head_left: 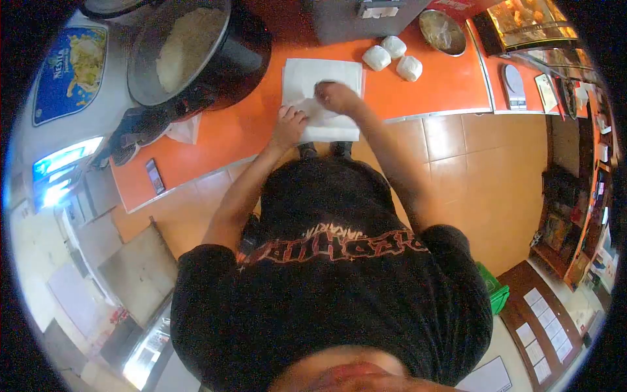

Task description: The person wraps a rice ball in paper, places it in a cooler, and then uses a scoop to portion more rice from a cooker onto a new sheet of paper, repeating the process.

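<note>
At upper left, large pot [245, 68]. At upper centre, left hand [289, 128] on white paper [318, 72] atop orange counter [431, 91], grip unclear; right hand [337, 98] over the paper, fingers curled, blurred, cannot tell whether grasping. At upper right, three white parcels [377, 57].

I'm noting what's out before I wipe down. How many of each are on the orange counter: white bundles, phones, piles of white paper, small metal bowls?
White bundles: 3
Phone: 1
Pile of white paper: 1
Small metal bowl: 1
Total: 6
</note>
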`<action>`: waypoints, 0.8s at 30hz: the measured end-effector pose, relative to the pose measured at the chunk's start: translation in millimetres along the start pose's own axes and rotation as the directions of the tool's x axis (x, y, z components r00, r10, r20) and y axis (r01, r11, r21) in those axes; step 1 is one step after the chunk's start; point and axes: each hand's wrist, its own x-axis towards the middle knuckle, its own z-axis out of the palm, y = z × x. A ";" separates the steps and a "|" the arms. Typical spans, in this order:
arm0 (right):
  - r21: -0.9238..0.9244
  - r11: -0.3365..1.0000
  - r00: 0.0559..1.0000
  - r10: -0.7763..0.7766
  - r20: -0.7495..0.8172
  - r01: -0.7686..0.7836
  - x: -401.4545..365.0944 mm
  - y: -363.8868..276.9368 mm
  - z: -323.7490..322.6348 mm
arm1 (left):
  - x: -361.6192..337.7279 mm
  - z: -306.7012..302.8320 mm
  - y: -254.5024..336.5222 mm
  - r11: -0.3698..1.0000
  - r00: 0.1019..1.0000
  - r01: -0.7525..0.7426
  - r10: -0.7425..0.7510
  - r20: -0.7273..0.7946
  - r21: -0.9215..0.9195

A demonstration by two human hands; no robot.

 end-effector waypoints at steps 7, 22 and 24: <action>-0.108 0.990 0.990 0.100 0.100 -0.089 -29.3 -7.2 61.2 | -18.4 -59.6 -8.5 0.909 0.909 0.405 -0.411 0.062 0.097; -0.291 0.941 0.985 -0.163 0.061 0.173 -50.9 -12.9 75.2 | -0.3 55.1 -91.4 -0.021 0.125 0.964 -0.842 0.524 -0.264; -0.284 0.957 0.996 -0.046 0.074 0.065 -53.7 -21.2 70.1 | 1.9 48.8 -87.6 0.264 0.319 0.934 -0.920 0.227 -0.242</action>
